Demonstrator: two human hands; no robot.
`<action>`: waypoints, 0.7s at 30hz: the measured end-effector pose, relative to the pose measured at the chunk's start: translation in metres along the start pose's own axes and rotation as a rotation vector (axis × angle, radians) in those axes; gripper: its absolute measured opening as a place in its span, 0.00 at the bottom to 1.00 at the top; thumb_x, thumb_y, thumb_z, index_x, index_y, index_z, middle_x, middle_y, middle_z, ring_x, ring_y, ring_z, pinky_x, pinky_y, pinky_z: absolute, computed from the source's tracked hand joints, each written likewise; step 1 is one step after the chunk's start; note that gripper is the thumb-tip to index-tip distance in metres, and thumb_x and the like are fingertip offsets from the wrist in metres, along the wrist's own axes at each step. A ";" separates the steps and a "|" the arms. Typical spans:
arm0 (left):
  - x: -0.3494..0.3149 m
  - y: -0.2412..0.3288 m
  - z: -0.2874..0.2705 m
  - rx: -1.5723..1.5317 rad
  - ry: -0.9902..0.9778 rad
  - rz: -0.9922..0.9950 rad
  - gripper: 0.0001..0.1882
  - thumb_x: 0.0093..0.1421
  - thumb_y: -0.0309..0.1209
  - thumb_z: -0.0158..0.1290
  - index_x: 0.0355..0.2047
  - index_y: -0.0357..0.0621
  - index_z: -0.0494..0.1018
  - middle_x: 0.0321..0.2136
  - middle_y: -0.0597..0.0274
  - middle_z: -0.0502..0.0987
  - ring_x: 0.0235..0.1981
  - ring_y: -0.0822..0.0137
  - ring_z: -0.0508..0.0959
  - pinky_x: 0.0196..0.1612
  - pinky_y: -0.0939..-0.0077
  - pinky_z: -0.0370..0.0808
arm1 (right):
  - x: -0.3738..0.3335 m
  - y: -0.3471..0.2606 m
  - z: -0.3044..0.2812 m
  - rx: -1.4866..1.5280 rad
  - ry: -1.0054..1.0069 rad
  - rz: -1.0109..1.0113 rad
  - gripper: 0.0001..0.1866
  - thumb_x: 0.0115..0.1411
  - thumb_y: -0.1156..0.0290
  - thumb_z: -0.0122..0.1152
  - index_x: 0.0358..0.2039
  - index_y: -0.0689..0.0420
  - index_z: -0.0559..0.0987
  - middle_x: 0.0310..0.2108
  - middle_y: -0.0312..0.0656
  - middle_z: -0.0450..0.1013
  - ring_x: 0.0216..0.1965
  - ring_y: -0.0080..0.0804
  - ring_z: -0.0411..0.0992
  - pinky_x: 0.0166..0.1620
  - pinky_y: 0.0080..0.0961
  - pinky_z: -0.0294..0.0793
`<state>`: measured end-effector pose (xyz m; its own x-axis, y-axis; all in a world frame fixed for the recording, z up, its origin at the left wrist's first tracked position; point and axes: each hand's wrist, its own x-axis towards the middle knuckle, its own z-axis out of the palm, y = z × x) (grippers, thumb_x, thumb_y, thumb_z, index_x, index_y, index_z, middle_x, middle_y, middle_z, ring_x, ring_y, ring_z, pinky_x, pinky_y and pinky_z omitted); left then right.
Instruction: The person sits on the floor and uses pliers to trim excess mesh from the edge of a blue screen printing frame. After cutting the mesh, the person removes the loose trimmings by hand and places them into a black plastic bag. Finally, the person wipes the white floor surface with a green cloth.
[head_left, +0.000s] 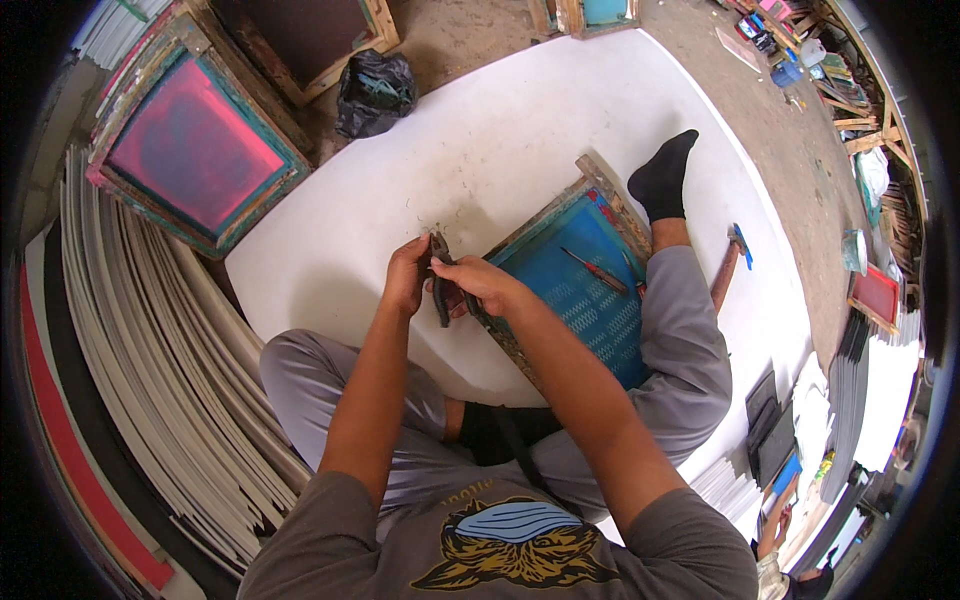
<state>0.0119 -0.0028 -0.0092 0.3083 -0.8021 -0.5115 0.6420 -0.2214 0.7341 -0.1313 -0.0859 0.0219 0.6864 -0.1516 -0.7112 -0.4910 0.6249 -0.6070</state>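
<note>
My right hand (482, 284) grips a pair of dark-handled pliers (440, 247), its thumb pressed against them just below the jaws. Close beside it, my left hand (404, 272) has its fingers closed at the jaws. Whatever is pinched there is too small to make out. Tiny bits of debris lie on the white board beyond the jaws. A wooden frame with blue mesh (560, 270), a printing screen, rests by my right leg, its near left edge partly behind my right forearm. On its mesh lies a red-and-black screwdriver (597, 272).
The white board (350, 210) lies under me. A hammer (727, 268) is right of my leg. At the far left stand a pink screen (195, 145) and a black plastic bag (375, 93). Stacked sheets (165, 330) line the left. Another person's arm (775, 520) shows lower right.
</note>
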 end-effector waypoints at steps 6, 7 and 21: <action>0.012 0.009 -0.018 0.216 0.201 0.055 0.18 0.68 0.41 0.52 0.46 0.40 0.79 0.35 0.60 0.82 0.32 0.66 0.78 0.39 0.69 0.74 | -0.002 0.002 0.002 0.281 -0.109 -0.070 0.26 0.70 0.48 0.54 0.44 0.63 0.79 0.34 0.49 0.81 0.34 0.41 0.81 0.33 0.39 0.83; 0.018 0.006 -0.021 0.359 0.276 0.136 0.18 0.67 0.41 0.53 0.45 0.39 0.80 0.36 0.58 0.83 0.34 0.64 0.79 0.40 0.67 0.74 | -0.008 0.002 -0.002 0.298 -0.092 -0.072 0.26 0.71 0.48 0.53 0.45 0.63 0.78 0.36 0.49 0.81 0.35 0.41 0.82 0.34 0.39 0.83; 0.003 -0.051 0.083 1.401 0.271 0.644 0.14 0.63 0.42 0.58 0.38 0.46 0.83 0.39 0.58 0.80 0.44 0.52 0.76 0.47 0.57 0.73 | -0.099 -0.001 -0.132 -0.577 0.594 0.087 0.25 0.65 0.53 0.60 0.28 0.67 0.75 0.22 0.48 0.75 0.20 0.43 0.76 0.22 0.41 0.75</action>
<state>-0.0781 -0.0396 -0.0113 0.4750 -0.8752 0.0912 -0.7344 -0.3373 0.5889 -0.2700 -0.1726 0.0457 0.3150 -0.6011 -0.7345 -0.8381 0.1870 -0.5124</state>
